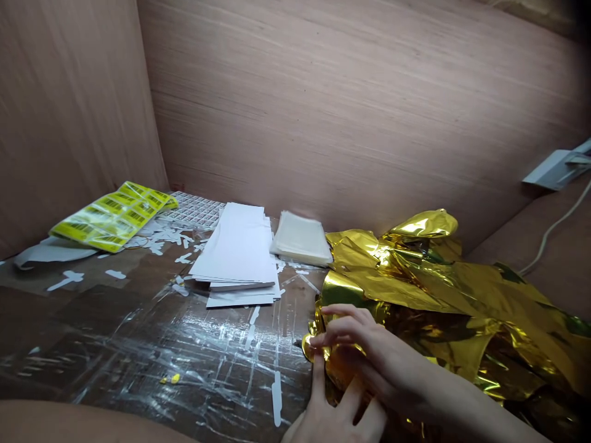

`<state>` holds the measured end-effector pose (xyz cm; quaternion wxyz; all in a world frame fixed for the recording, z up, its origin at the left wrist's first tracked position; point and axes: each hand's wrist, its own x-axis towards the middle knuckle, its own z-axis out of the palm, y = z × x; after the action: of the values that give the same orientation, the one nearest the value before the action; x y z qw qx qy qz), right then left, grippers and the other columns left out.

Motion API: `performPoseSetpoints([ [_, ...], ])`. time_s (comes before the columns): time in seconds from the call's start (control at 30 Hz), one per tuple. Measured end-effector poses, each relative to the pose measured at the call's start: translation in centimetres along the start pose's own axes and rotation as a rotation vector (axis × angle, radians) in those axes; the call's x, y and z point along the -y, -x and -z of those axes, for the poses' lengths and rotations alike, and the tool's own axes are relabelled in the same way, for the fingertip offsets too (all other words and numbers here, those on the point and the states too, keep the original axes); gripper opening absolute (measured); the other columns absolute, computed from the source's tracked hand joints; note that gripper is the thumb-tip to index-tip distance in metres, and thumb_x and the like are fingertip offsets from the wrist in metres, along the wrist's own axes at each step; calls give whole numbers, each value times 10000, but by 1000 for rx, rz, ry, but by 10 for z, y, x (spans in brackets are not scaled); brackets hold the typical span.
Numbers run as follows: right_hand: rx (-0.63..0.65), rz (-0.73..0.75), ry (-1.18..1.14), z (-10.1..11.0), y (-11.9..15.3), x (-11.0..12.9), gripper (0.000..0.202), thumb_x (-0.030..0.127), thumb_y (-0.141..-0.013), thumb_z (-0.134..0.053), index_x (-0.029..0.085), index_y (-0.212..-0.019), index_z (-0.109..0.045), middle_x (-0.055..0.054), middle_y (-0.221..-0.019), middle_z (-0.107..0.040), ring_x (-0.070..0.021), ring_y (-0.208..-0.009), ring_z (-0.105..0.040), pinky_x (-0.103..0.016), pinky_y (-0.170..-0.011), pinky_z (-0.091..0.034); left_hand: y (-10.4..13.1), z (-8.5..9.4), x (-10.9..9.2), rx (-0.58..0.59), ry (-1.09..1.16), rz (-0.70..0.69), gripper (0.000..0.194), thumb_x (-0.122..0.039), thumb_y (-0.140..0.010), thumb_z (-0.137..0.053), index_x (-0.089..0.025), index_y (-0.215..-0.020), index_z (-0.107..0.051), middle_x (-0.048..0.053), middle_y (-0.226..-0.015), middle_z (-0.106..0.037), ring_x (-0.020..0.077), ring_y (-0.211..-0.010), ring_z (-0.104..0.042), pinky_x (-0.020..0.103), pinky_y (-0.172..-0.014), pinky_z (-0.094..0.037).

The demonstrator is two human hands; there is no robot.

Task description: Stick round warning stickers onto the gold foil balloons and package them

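Note:
A heap of shiny gold foil, which looks like flat, uninflated foil balloons, covers the right side of the table. At its near left edge my right hand reaches in from the right, with its fingers bent and the tips closed on a rounded gold foil edge. My left hand lies just below, fingers apart, with its index finger stretched up against the same edge. My right hand and its shadow hide part of the foil between the hands.
A stack of white cards stands beside a stack of clear plastic bags. Farther left lie yellow barcode labels, a printed sticker sheet and white paper scraps. A power strip with a cable hangs at right. Wooden panels enclose the table.

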<state>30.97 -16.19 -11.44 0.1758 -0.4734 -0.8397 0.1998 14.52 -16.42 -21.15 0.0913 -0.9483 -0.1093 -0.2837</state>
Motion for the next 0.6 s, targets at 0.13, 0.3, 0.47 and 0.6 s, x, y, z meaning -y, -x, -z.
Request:
performPoseSetpoints([
  [0.13, 42, -22, 75, -1, 8, -10, 251, 205, -1084, -399, 301, -1225, -583, -71, -1324, -641, -247, -1387, -428, -488, -1095, -472, 5, -6, -3, 29, -1, 68, 420, -366, -1071, -450, -201, -1423, -611, 145, -1322, -674, 363, -1208, -640, 553, -909, -633],
  [0.3, 57, -29, 150, 6, 11, -12, 270, 240, -1086, -391, 303, -1226, -614, -92, -1301, -605, -256, -1290, -485, -469, -1032, -503, 12, -11, -6, 72, 45, 109, 429, -343, -1031, -528, -256, -1445, -598, 147, -1367, -641, 399, -1261, -605, 575, -945, -608],
  [0.47, 91, 13, 242, 16, 12, -14, 241, 217, -1093, -379, 280, -1188, -591, -83, -1263, -647, -253, -1280, -483, -473, -1043, -469, 14, -14, -11, 80, 1, 166, 438, -325, -1058, -481, -180, -1462, -569, 158, -1405, -619, 406, -1367, -527, 585, -985, -597],
  [0.6, 42, -9, 259, 19, 25, -24, 246, 206, -1089, -385, 294, -1207, -582, -73, -1251, -644, -252, -1256, -489, -484, -1060, -451, 14, -12, -17, 94, -59, 238, 396, -265, -1080, -448, -113, -1417, -591, 115, -1421, -627, 390, -1389, -520, 600, -1024, -582],
])
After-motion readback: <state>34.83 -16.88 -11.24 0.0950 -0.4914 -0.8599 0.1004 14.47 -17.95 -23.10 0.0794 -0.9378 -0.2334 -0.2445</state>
